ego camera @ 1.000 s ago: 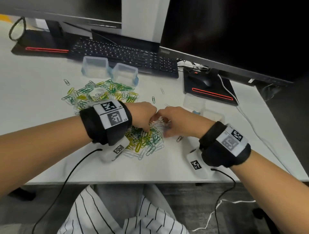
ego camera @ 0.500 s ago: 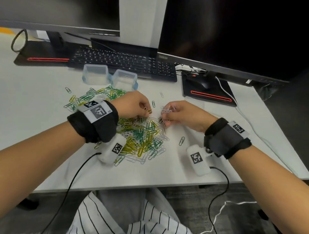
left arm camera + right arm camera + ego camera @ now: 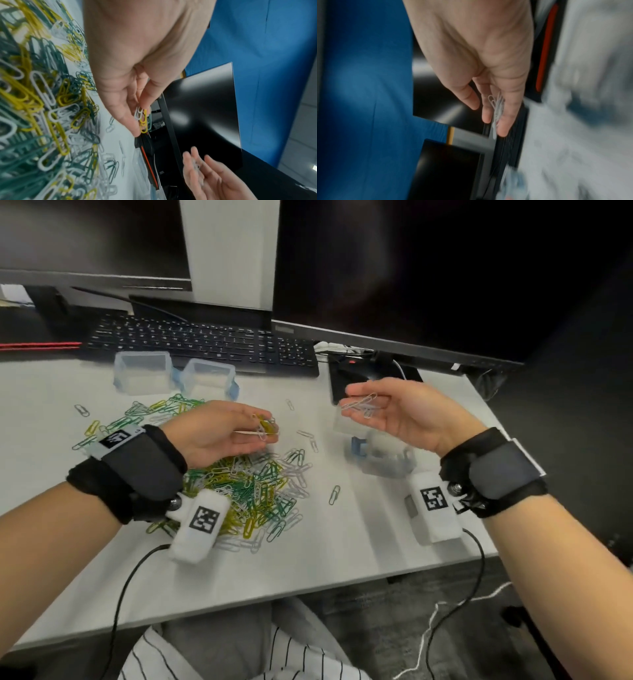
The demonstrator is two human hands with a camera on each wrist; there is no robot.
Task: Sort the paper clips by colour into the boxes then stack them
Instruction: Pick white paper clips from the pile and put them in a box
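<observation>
A heap of green, yellow and white paper clips (image 3: 253, 487) lies on the white desk (image 3: 342, 542); it fills the left of the left wrist view as the same heap (image 3: 42, 108). My left hand (image 3: 267, 428) hovers just above it and pinches a few clips, white, yellow and green (image 3: 143, 120), between thumb and fingers. My right hand (image 3: 346, 402) is raised to the right, palm turned up, fingers fairly straight. A small bunch of white clips (image 3: 361, 405) lies on its fingers (image 3: 503, 121), the thumb apart. Below it stands a clear box with a blue latch (image 3: 383, 457).
Two more clear boxes (image 3: 144, 371) (image 3: 210, 378) stand behind the heap, in front of a black keyboard (image 3: 205, 344). A mouse pad with a mouse (image 3: 363, 371) and two monitors are at the back. Single clips (image 3: 335, 494) lie scattered around.
Both hands have risen off the heap and moved apart. The right hand has swung right and turned palm up with the white clips; the left has lifted with its few clips.
</observation>
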